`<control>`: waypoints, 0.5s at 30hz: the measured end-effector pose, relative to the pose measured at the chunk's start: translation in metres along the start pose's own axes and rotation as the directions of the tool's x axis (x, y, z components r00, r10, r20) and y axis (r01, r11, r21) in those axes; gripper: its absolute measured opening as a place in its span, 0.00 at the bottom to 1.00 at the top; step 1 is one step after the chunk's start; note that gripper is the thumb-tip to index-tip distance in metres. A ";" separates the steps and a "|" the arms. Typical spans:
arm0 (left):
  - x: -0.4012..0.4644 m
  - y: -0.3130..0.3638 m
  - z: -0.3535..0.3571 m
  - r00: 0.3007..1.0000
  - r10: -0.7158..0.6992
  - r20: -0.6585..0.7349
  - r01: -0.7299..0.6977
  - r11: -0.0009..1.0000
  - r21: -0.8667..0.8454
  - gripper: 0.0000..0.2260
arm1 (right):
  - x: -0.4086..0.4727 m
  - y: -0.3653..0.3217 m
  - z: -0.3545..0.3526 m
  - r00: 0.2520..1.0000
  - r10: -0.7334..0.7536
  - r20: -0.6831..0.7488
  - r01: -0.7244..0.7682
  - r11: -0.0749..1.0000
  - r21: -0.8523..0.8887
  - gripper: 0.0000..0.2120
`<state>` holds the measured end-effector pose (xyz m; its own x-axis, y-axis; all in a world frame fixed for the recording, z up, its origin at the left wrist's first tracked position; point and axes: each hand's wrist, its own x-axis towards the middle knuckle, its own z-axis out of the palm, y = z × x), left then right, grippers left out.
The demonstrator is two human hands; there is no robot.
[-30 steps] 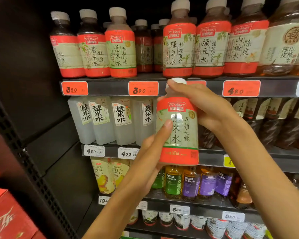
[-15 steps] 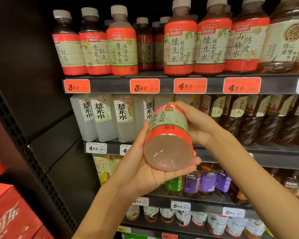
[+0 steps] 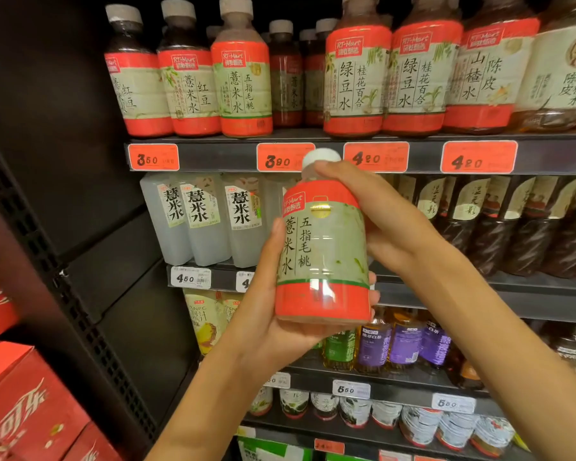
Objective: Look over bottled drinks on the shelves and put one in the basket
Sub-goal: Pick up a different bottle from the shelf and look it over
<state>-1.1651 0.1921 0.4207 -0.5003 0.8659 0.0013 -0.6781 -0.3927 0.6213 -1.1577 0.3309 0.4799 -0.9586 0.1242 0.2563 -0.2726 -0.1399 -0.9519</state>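
Head view: we hold the bottle (image 3: 323, 257) upright again.
Half a second ago its base faced us; now left hand (image 3: 273, 314) cups its base, right hand (image 3: 379, 221) grips its shoulder.

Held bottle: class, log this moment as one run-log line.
phase: inspecting | bottle: upright, label facing camera | left hand: cradles base | right hand: grips shoulder | basket: not in view

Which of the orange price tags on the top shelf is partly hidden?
The orange tag reading 3.90. The white cap of the held bottle covers its right edge; the 3.50 and both 4.20 tags show fully.
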 end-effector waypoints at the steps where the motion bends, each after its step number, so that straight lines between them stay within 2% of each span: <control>1: 0.001 0.000 -0.001 0.999 0.051 0.019 -0.052 0.998 0.038 0.41 | -0.001 -0.003 0.002 0.999 -0.038 0.021 0.038 0.999 0.013 0.08; 3: 0.002 0.001 -0.005 0.987 0.151 0.050 -0.157 0.978 0.140 0.41 | -0.003 -0.006 0.004 0.995 -0.092 0.043 0.091 0.996 0.021 0.14; 6: 0.004 0.002 -0.012 0.962 0.264 0.070 -0.271 0.896 0.351 0.35 | -0.006 -0.009 0.005 0.987 -0.148 0.061 0.149 0.989 -0.011 0.14; 10: 0.004 0.003 -0.020 0.913 0.408 -0.013 -0.287 0.664 0.690 0.30 | -0.013 -0.008 0.006 0.968 -0.248 0.037 0.247 0.969 0.030 0.19; 13: 0.008 0.001 -0.024 0.868 0.496 0.001 -0.308 0.537 0.785 0.29 | -0.015 -0.004 0.007 0.937 -0.348 -0.024 0.348 0.937 0.006 0.20; 15: 0.012 0.000 -0.025 0.839 0.541 0.060 -0.347 0.446 0.825 0.28 | -0.015 -0.002 0.007 0.917 -0.400 -0.004 0.399 0.916 -0.024 0.19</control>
<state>-1.1846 0.1943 0.4012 -0.7546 0.5320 0.3841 0.3153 -0.2195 0.9233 -1.1434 0.3224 0.4791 -0.7695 0.1736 0.6146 -0.6307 -0.0547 -0.7741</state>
